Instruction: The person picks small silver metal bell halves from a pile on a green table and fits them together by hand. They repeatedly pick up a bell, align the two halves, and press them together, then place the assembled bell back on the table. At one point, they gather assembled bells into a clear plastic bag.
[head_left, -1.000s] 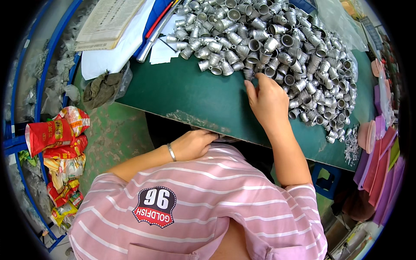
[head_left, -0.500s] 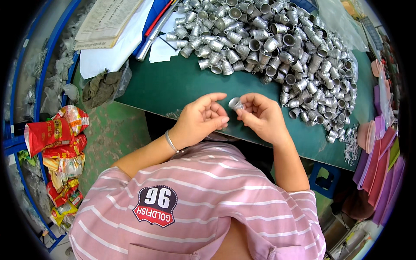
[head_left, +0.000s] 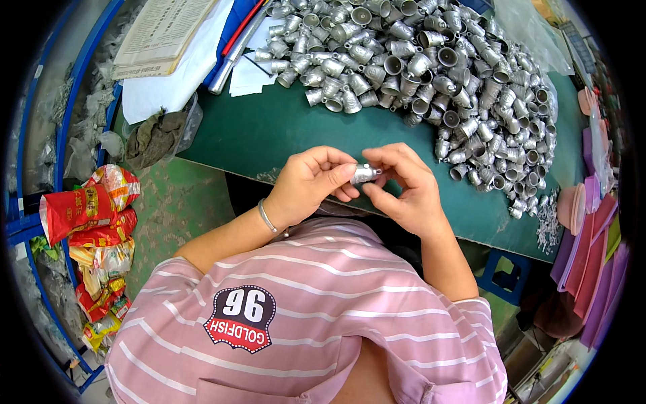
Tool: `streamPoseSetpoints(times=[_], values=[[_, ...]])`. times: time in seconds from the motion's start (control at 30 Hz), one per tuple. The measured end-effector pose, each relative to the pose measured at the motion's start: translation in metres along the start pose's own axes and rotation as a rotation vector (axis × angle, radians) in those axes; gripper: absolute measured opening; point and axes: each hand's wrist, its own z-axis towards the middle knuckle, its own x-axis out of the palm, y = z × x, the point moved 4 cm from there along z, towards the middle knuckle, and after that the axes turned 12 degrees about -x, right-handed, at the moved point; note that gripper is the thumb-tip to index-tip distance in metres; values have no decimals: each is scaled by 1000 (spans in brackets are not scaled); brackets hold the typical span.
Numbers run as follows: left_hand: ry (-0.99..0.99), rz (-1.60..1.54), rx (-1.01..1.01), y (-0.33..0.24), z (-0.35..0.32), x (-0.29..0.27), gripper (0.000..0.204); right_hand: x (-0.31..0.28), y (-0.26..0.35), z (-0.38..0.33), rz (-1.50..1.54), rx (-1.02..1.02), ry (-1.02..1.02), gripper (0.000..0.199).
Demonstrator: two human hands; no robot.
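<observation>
Pinched between the thumb and fingers of my left hand (head_left: 313,178) is a small silver metal bell (head_left: 366,174). It lies on its side, its little top loop pointing right and its mouth hidden in my grip. My right hand (head_left: 407,182) is close by on the loop side, thumb and forefinger apart; whether a fingertip touches the loop I cannot tell. Beyond both hands, a large heap of similar silver bells (head_left: 420,64) covers the far part of the green table (head_left: 269,135).
Tiny silver pieces (head_left: 548,225) form a small pile at the table's right edge. At the far left lie papers (head_left: 158,87), a red rod (head_left: 242,27) and a crumpled grey cloth (head_left: 158,138). A blue stool (head_left: 501,276) stands below the right side; snack bags (head_left: 87,209) hang left.
The bell has passed from my right hand to my left, and its loop now points right. My right fingers have spread apart.
</observation>
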Motion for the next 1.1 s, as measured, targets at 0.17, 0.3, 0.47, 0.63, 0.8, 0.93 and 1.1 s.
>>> streamPoseSetpoints(times=[0.17, 0.3, 0.47, 0.63, 0.8, 0.93, 1.1], values=[[-20, 39, 346, -4, -3, 5, 27, 0, -20, -12, 153, 328, 79, 31], [-72, 255, 456, -10, -5, 5, 35, 2, -3, -2, 119, -37, -25, 25], [-83, 253, 515, -11, -8, 8, 35, 4, -3, -4, 179, -28, -79, 25], [-203, 520, 661, -16, -16, 9, 36, 9, -9, -9, 232, 46, -44, 24], [-204, 793, 778, -31, -25, 16, 34, 11, -7, -14, 251, 55, -50, 23], [103, 929, 605, -14, -37, 10, 27, 7, 3, -14, 78, 56, 294, 18], [150, 1435, 626, 39, -34, -17, 26, -24, 4, 2, -436, -125, 148, 13]])
